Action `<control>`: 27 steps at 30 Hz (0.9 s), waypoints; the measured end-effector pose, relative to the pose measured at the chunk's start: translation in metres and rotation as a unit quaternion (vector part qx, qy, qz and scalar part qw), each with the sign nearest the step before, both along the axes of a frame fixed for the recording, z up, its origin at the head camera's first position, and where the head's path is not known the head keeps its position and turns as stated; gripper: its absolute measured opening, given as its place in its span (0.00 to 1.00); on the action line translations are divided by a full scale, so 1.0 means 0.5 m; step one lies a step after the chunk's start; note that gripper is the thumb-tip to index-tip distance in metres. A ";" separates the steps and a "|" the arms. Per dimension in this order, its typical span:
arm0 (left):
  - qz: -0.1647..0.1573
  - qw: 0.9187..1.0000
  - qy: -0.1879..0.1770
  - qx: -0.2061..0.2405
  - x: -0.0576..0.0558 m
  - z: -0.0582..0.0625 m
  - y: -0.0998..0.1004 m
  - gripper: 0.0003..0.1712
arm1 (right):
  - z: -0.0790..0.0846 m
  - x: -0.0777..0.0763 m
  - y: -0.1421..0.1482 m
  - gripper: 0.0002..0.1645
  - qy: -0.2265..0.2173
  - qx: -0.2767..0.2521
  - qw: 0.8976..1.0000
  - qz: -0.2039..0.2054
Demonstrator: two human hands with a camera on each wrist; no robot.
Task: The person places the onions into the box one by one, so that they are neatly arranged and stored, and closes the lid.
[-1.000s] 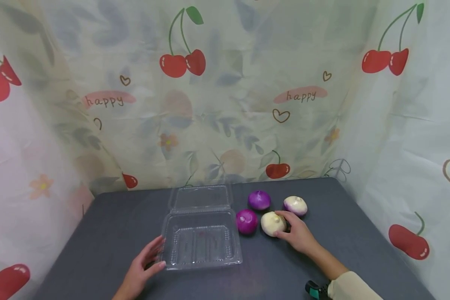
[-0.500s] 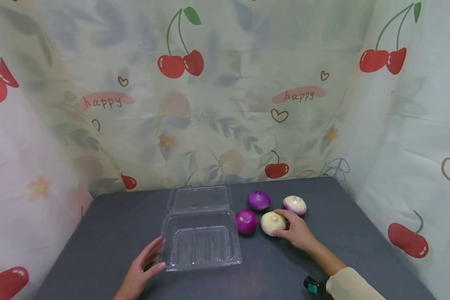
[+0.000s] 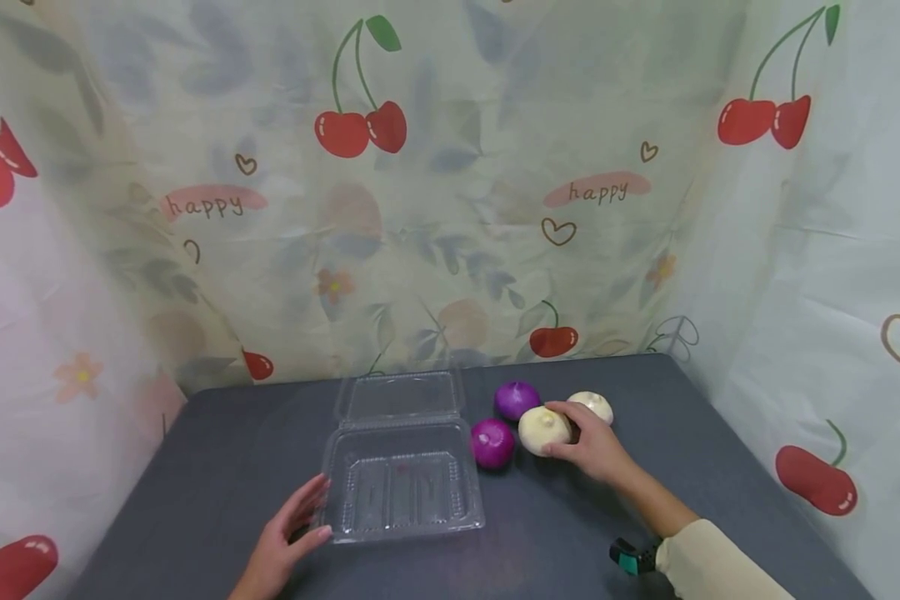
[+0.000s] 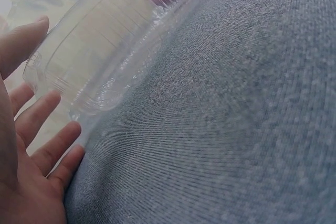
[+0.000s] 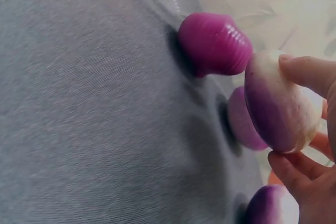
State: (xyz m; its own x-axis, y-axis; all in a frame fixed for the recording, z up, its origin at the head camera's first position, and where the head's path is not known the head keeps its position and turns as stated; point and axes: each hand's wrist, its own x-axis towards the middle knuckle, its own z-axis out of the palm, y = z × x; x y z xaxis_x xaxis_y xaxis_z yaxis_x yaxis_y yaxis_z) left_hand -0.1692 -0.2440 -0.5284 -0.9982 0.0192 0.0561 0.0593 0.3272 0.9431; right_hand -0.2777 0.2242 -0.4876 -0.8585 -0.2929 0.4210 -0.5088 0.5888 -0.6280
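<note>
My right hand (image 3: 596, 446) grips a smooth white-and-purple bulb (image 3: 544, 431), like a turnip or onion, between thumb and fingers. The right wrist view shows this bulb (image 5: 278, 108) off the table, its purple side down. Two purple onions, one nearer (image 3: 492, 443) and one behind (image 3: 517, 401), sit to its left. Another white-and-purple bulb (image 3: 591, 407) lies behind my right hand, partly covered. My left hand (image 3: 281, 533) is at the left edge of a clear plastic clamshell container (image 3: 403, 533), fingers spread; whether they touch it is unclear.
The container's raised lid (image 3: 401, 396) leans back on the far side. Dark grey cloth covers the table (image 3: 217, 467). A printed curtain (image 3: 450, 208) encloses the back and both sides. A dark band with a teal part (image 3: 630, 560) lies by the right wrist.
My right hand has lifted the white-and-purple bulb off the table, moving slightly up and back. My left hand and the container stay in place.
</note>
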 end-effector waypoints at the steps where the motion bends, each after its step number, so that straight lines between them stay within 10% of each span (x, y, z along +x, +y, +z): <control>1: 0.001 1.000 -0.005 0.000 -0.001 0.000 0.000 0.35 | 0.006 -0.001 -0.002 0.36 0.001 -0.002 1.000 0.003; 27: 0.017 1.000 -0.006 -0.010 -0.002 -0.004 0.005 0.37 | 0.098 -0.035 -0.101 0.38 -0.006 -0.030 0.998 0.063</control>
State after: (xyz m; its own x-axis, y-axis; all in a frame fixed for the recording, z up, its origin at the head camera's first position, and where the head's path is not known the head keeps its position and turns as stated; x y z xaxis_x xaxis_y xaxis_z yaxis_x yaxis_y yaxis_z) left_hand -0.1704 -0.2417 -0.5304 -0.9989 -0.0143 0.0439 0.0362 0.3481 0.9368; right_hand -0.2950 0.1736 -0.4388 -0.8218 -0.3738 0.4301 -0.5683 0.4821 -0.6669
